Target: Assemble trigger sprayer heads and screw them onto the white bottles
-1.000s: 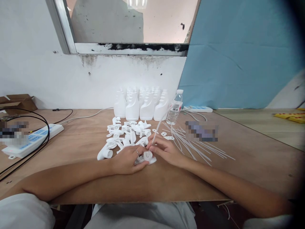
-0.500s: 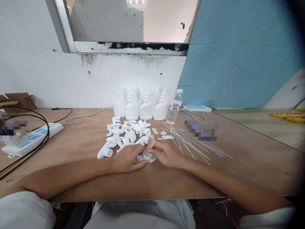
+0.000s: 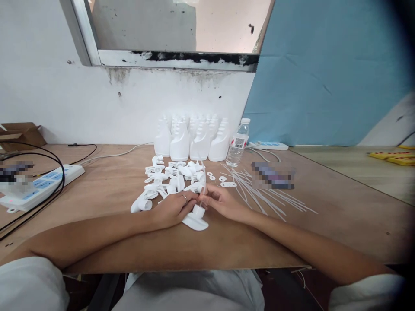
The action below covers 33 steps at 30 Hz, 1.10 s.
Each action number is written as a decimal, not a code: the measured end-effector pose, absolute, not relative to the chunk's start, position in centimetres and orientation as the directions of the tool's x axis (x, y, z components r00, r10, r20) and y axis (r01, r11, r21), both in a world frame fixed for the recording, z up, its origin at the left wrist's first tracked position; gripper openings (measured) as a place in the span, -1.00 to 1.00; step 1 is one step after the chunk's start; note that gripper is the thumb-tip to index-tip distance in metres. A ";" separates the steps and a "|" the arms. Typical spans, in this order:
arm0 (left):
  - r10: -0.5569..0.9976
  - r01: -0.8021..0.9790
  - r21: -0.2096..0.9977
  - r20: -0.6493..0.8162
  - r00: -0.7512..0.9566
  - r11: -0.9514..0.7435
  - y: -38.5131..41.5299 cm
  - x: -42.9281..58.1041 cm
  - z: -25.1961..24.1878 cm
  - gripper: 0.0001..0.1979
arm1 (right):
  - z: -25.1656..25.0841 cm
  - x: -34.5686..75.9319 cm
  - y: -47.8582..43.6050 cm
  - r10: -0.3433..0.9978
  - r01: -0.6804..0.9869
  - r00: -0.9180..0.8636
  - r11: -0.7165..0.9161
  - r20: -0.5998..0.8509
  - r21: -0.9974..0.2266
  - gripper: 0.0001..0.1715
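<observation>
Brown table (image 3: 113, 194), bunch of white bottles (image 3: 180, 142) at the back. Our L hand (image 3: 171, 209) & R hand (image 3: 223, 202) are up front @ one white spray head (image 3: 196, 221); we can't tell L's grip tbh, R pinches a thin tube (image 3: 204, 175) just above it.

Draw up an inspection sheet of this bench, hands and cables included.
Surface: brown wooden tabletop, a few dark marks.
Parts: white trigger sprayer head nearest the front; loose sprayer heads behind; flat white washers; loose tubes; rows of white spray bottles.
Clutter: water bottle, cardboard box, pixelated objects at both sides.
Left hand: beside the trigger sprayer head; grip partly hidden.
Right hand: pinching a thin tube, nearly upright, near the trigger sprayer head's collar.
Cables: black cables loop across the left power strip; a white cable runs toward the bottles.
Surroundings: stained white wall, window frame, blue sheet at right.
</observation>
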State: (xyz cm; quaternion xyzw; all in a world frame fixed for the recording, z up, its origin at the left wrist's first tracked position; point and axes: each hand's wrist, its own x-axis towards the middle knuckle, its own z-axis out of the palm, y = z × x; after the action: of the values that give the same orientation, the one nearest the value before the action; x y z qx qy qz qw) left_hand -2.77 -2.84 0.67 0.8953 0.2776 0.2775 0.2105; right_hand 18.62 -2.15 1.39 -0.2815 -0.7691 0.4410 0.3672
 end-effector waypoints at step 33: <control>0.693 0.435 0.593 0.316 0.648 -0.678 -3.5 -2.1 0.5 -0.64 | 1.8 19.2 -3.1 0.704 0.286 -0.618 0.616 0.350 -0.734 -0.64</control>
State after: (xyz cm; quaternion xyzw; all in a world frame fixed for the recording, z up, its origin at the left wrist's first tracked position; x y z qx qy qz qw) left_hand -2.09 -3.47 0.51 0.8755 0.3219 0.2688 0.2398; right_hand 19.23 -3.09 1.84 -0.2949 -0.8389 0.3242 0.3227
